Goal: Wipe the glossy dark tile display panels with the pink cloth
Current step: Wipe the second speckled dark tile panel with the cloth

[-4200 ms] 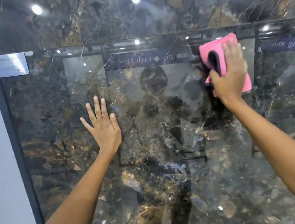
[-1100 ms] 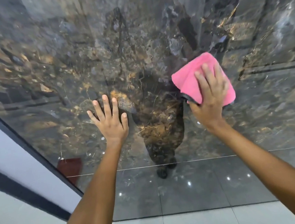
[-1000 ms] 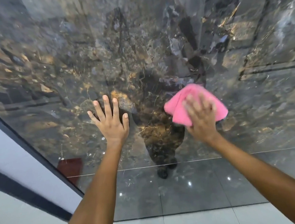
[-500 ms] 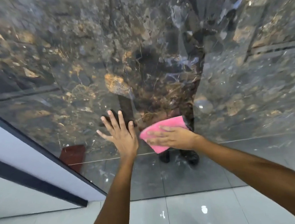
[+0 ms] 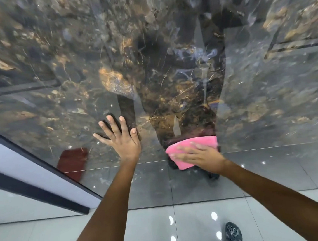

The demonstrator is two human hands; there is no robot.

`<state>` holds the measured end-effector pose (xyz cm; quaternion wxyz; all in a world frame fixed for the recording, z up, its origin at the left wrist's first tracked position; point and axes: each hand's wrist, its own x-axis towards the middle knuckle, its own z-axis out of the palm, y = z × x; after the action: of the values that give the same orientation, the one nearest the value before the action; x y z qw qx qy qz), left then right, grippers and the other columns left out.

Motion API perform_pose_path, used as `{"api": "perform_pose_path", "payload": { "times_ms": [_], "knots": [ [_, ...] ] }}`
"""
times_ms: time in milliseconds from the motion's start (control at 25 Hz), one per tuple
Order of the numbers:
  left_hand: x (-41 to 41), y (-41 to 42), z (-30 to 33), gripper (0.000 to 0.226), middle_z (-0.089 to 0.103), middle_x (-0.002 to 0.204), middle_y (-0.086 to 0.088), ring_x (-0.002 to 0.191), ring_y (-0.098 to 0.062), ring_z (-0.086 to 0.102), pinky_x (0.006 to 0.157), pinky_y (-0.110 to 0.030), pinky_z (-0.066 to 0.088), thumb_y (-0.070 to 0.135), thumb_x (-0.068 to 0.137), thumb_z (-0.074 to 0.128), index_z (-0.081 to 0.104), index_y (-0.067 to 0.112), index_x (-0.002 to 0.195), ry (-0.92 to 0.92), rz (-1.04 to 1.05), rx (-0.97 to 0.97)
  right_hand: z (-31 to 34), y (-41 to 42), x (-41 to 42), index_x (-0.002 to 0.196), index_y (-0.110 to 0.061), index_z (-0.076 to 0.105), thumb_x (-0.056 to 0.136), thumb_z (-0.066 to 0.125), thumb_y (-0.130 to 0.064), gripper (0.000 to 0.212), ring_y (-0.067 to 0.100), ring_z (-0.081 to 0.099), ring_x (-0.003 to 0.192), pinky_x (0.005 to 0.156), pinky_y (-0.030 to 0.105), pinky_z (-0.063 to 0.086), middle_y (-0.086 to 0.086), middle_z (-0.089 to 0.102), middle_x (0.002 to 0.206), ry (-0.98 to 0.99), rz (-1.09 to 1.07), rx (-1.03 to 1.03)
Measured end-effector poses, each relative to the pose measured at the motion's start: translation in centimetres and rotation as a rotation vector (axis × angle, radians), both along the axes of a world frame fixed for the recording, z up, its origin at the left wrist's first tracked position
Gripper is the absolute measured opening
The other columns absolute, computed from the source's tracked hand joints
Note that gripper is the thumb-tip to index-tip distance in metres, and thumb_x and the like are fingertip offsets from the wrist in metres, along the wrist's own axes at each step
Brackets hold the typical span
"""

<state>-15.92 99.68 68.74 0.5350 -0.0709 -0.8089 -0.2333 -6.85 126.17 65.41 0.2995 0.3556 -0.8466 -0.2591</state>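
My left hand flat on the panel, fingers spread, my right hand beside it, fingers straight, pressing the cloth low on the panel, a shoe on the floor tiles below.

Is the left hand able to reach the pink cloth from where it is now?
Probably yes. The left hand lies flat on the dark tile panel, beside the pink cloth under the right hand. Only bare panel lies between them.
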Motion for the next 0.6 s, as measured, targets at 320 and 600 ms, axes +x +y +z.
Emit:
{"api": "perform_pose_path", "payload": {
  "times_ms": [320,600],
  "knots": [
    [0.8,-0.5,0.0,0.056,-0.022,0.160,0.007,0.148,-0.021,-0.020,0.113,-0.061,-0.006,0.047,0.103,0.009,-0.012,0.033,0.154,-0.053,-0.017,-0.040,-4.2,-1.4,-0.8,0.147,-0.021,0.035,0.070,0.076,-0.014,0.087,0.007,0.035,0.139,0.121,0.038,-0.007,-0.013,0.034,0.153,-0.331,0.121,0.522],
    [1.5,0.0,1.0,0.056,-0.025,0.160,0.006,0.147,-0.023,-0.021,0.112,-0.064,-0.003,0.042,0.105,0.013,-0.012,0.031,0.154,-0.119,0.002,-0.030,6.0,4.0,-0.1,0.153,-0.021,0.020,0.089,0.054,-0.014,0.073,0.024,0.000,0.149,0.119,0.046,0.000,-0.006,0.004,0.162,0.206,-0.129,-0.421]
  ]
}}
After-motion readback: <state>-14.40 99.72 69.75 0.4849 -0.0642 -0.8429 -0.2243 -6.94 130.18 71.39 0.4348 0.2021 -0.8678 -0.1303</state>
